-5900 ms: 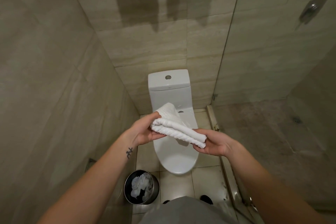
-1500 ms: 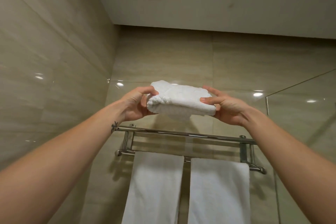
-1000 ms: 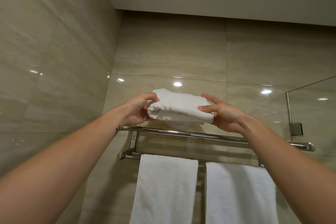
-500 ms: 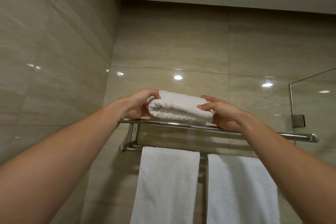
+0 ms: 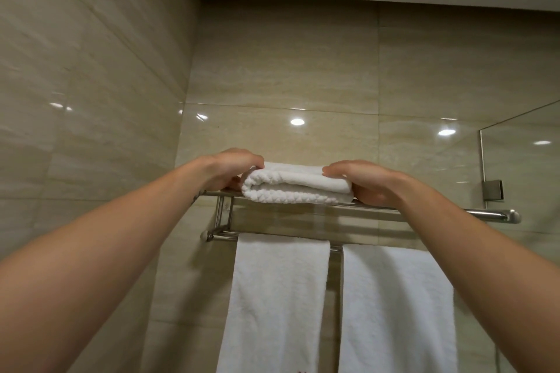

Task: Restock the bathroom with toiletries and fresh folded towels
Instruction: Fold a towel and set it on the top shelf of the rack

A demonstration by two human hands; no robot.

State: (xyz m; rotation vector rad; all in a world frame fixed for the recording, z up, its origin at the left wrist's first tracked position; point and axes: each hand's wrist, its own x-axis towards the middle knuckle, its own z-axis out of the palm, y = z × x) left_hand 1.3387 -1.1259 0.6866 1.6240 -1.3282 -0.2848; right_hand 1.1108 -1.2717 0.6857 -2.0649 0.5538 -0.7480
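A small white folded towel lies on the top shelf of a chrome wall rack, its rolled edge facing me. My left hand holds the towel's left end, fingers curled over the top and thumb beneath. My right hand holds the right end the same way, fingers over the top edge. Both arms reach up from below.
Two long white towels hang side by side from the rack's lower bar. Beige glossy tile walls close in at left and behind. A glass shower panel with a metal clamp stands at right.
Over the earlier frames I lifted the folded towel from in front of the toilet up to the rack. In the last half second it settled lower onto the top shelf.
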